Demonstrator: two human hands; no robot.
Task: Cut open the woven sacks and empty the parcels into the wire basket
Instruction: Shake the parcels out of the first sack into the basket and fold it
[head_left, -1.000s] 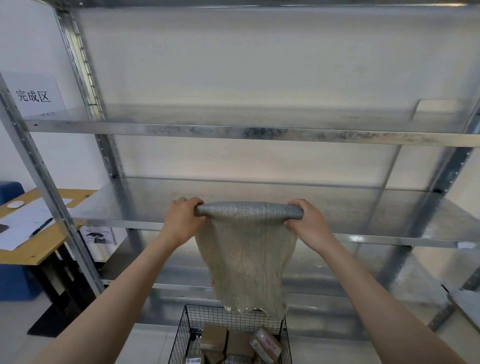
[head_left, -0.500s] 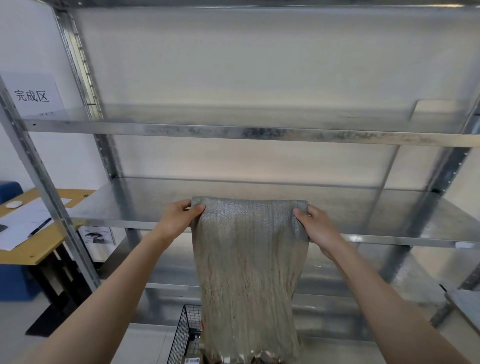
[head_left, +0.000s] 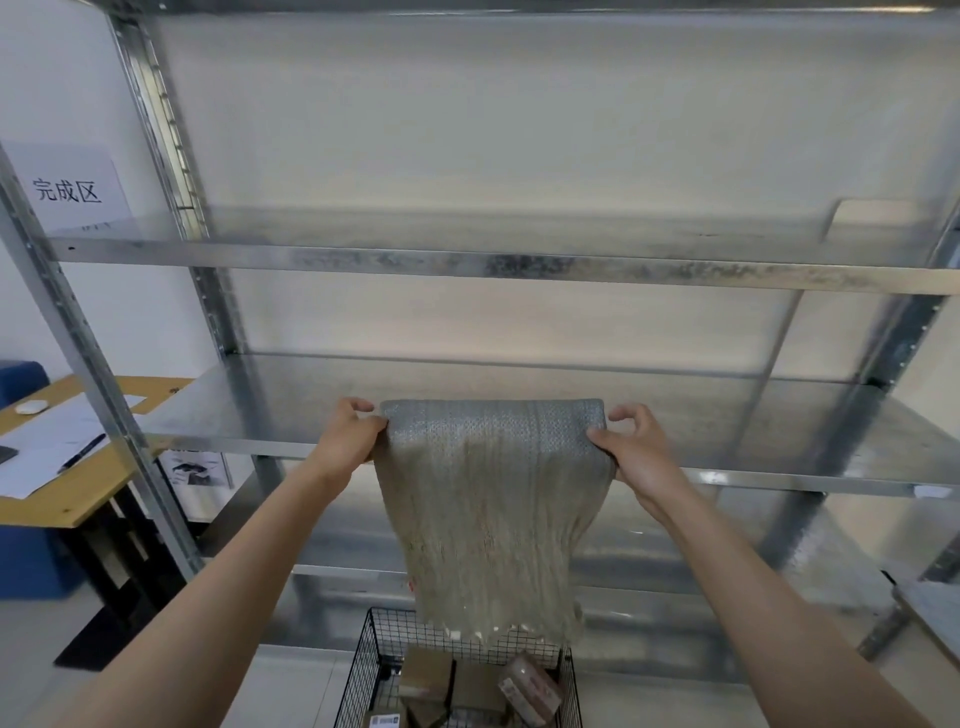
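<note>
A limp grey-beige woven sack (head_left: 493, 509) hangs upside down in front of me, its cut ragged mouth at the bottom. My left hand (head_left: 345, 439) pinches its upper left corner and my right hand (head_left: 631, 452) pinches its upper right corner. Directly below stands the black wire basket (head_left: 374, 654), with several brown cardboard parcels (head_left: 527, 688) lying inside it. The sack's lower edge hangs just above the basket's far rim.
A galvanised metal shelving rack (head_left: 467, 265) fills the view behind the sack, its middle shelf (head_left: 779, 431) at hand height. A wooden desk (head_left: 67, 493) with papers and a pen stands at the left. A paper sign (head_left: 67, 189) sits on the upper shelf.
The sack dropped over the basket half a second ago and has been lifted again, so the parcels show below it. A second ago its top was rolled; now it is held flat by the corners.
</note>
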